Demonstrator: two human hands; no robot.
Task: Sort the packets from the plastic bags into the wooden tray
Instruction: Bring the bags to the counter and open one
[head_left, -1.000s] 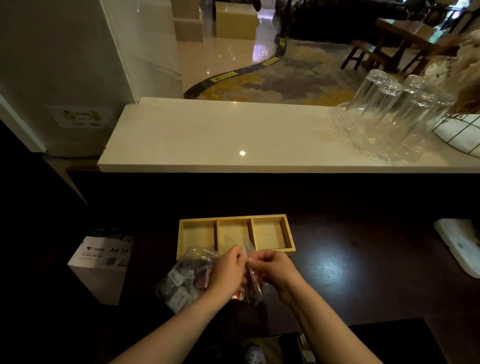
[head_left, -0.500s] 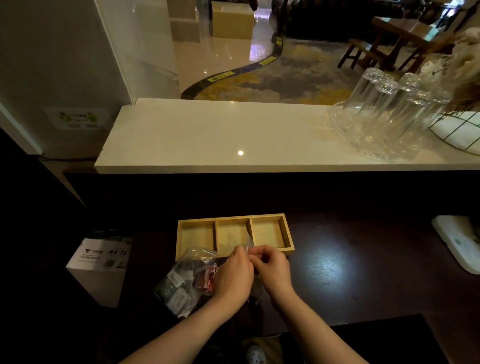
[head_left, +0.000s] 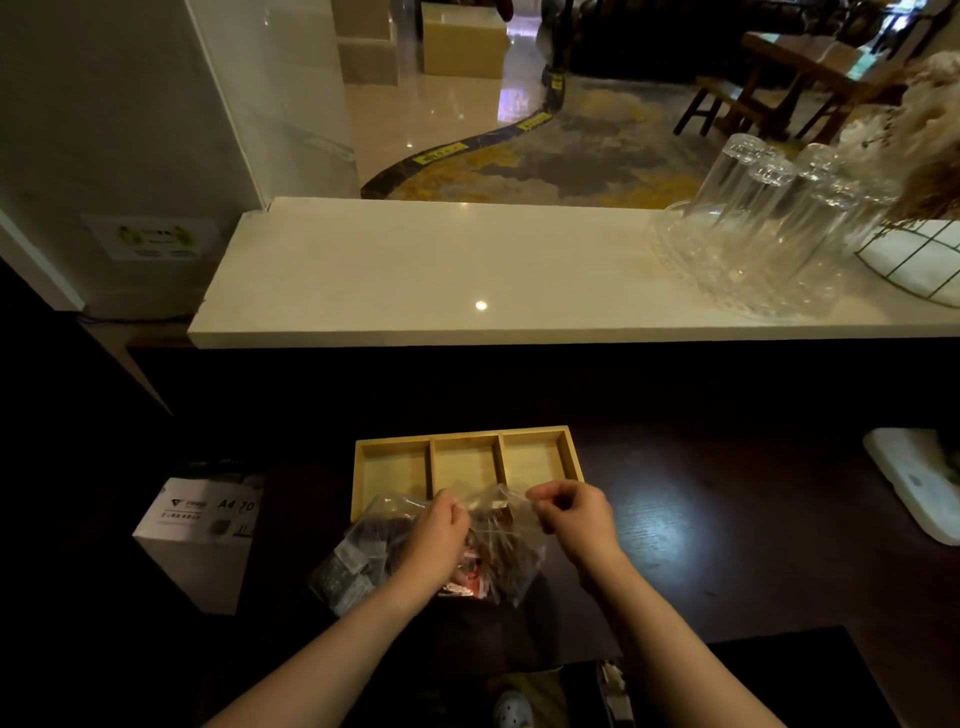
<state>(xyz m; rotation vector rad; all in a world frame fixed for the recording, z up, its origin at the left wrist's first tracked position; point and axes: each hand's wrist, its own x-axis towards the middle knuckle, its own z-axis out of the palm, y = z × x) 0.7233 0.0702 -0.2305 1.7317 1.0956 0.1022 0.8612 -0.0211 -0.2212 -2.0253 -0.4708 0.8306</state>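
Bag mouth now being pulled apart, left hand (head_left: 439, 525) and right hand (head_left: 574, 514) fingers pinched on plastic bag (head_left: 501, 540) rims, just before empty wooden tray (head_left: 462, 434); packets (head_left: 462, 582) being exposed.

The white cardboard box (head_left: 200, 525) at 9 o'clock from the wooden tray (head_left: 464, 443) carries "A4 70" on its side; the smaller print beside it is not readable.

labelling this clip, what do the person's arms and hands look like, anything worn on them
Both arms are bare from the frame edge to the wrists: no sleeves show. The left hand and right hand are bare too, with no gloves. No watch, bracelet or ring can be made out, though the light is dim.
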